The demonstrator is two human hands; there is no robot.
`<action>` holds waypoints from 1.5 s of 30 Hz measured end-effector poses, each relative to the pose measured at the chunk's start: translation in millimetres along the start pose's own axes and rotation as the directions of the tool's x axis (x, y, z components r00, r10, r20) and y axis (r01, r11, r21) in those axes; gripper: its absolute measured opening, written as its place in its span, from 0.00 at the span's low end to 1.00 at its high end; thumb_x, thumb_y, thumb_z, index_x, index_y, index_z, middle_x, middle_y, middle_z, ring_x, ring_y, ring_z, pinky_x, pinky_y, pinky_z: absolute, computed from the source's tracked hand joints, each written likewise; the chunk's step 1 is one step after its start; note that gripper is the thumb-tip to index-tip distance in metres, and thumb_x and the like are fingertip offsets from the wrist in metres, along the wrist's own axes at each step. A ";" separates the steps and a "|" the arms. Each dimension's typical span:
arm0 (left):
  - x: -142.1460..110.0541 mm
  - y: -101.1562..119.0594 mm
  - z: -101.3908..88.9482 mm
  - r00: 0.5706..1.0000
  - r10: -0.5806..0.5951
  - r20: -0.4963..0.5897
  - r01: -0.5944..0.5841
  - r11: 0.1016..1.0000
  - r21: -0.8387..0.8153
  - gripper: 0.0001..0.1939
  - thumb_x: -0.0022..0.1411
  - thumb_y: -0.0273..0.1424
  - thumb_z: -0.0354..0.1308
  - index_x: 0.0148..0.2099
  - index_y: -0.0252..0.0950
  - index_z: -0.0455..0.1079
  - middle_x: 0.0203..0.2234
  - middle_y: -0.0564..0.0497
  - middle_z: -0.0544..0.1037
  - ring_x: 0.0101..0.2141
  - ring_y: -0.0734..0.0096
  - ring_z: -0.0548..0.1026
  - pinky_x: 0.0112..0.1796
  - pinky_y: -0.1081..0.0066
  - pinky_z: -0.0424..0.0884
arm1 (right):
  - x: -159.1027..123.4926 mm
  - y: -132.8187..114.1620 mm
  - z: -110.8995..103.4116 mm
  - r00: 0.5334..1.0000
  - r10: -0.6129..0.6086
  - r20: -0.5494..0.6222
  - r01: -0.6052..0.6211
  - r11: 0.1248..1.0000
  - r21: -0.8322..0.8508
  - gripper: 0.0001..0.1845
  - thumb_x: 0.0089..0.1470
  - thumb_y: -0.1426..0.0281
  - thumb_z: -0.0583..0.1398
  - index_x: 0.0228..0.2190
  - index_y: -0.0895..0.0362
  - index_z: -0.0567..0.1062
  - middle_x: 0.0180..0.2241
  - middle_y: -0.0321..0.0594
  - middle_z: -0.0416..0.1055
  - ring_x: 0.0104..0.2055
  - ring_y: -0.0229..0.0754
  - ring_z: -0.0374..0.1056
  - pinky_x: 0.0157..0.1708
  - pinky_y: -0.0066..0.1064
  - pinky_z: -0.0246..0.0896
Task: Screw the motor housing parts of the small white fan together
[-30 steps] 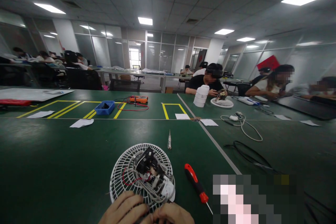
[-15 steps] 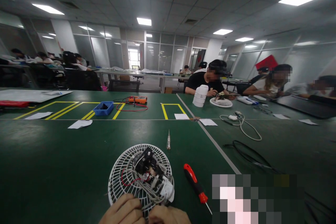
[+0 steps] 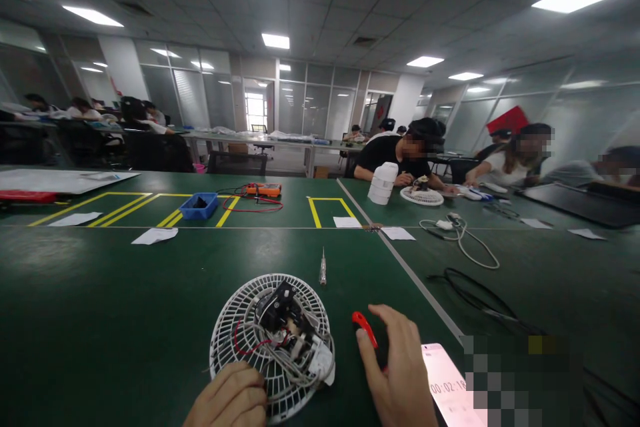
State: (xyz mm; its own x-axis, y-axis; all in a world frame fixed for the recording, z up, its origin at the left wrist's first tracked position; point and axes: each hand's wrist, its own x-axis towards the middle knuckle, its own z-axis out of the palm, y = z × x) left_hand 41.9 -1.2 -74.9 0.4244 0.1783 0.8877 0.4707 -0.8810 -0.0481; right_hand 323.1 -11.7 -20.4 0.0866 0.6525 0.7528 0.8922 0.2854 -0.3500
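A round white fan grille (image 3: 225, 320) lies on the green table before me, with a black motor unit (image 3: 277, 307), grey cables and a thin red wire on it. My left hand (image 3: 230, 397) is closed at the grille's near left rim; its fingertips are hidden. My right hand (image 3: 400, 367) is over a red and black screwdriver (image 3: 365, 328), thumb and fingers apart on either side of the handle. The hand covers most of the screwdriver. Beyond the grille lies a small clear-handled screwdriver (image 3: 323, 270).
A lit phone (image 3: 447, 377) lies right of my right hand. Farther off are a blue bin (image 3: 199, 207), an orange multimeter (image 3: 265, 189), paper slips, a white cylindrical part (image 3: 383, 183) and loose cables (image 3: 470, 243). A co-worker (image 3: 385, 153) bends over another grille across the table.
My right hand has left the near edge of the grille and moved right to the red and black screwdriver, opening its fingers. My left hand stays at the grille.
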 end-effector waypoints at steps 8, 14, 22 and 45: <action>17.1 -3.8 -12.9 1.000 -0.019 0.012 0.019 0.999 -0.036 0.10 0.70 0.24 0.50 0.38 0.35 0.72 0.28 0.49 0.79 0.36 0.70 0.79 0.43 0.69 0.77 | -21.4 32.0 11.2 0.948 0.062 0.312 0.006 0.977 -0.214 0.28 0.56 0.70 0.58 0.59 0.56 0.69 0.35 0.47 0.77 0.31 0.54 0.75 0.25 0.40 0.67; 16.8 -1.8 -13.6 0.997 -0.070 0.026 0.072 0.995 -0.072 0.09 0.64 0.18 0.54 0.40 0.35 0.72 0.31 0.48 0.80 0.38 0.69 0.79 0.45 0.69 0.76 | -2.8 21.8 -1.8 0.853 0.365 0.373 -0.431 0.895 0.111 0.32 0.51 0.66 0.62 0.58 0.53 0.69 0.32 0.37 0.76 0.25 0.45 0.72 0.24 0.37 0.67; 22.3 -2.5 -17.1 0.995 -0.087 0.041 0.090 0.991 -0.097 0.09 0.67 0.20 0.51 0.40 0.35 0.70 0.31 0.48 0.80 0.40 0.70 0.77 0.44 0.71 0.75 | 11.0 -4.3 -14.0 0.615 0.404 0.677 -0.788 0.297 0.539 0.42 0.43 0.60 0.73 0.58 0.53 0.67 0.33 0.33 0.72 0.31 0.44 0.72 0.30 0.35 0.71; 27.0 4.2 -21.0 0.993 -0.113 0.025 0.113 0.994 0.011 0.09 0.69 0.21 0.50 0.41 0.35 0.71 0.34 0.50 0.82 0.40 0.72 0.78 0.51 0.68 0.70 | 11.1 -41.7 -14.4 0.426 0.669 0.609 -0.691 -0.193 0.696 0.23 0.39 0.60 0.78 0.32 0.56 0.76 0.32 0.32 0.72 0.34 0.41 0.72 0.30 0.34 0.77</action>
State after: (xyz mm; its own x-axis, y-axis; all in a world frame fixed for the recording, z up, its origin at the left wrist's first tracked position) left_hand 39.1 -9.3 -41.5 0.3881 0.2877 0.8756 0.5237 -0.8506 0.0473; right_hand 293.2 -26.4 10.6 0.3645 0.8962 -0.2528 -0.5408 -0.0173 -0.8410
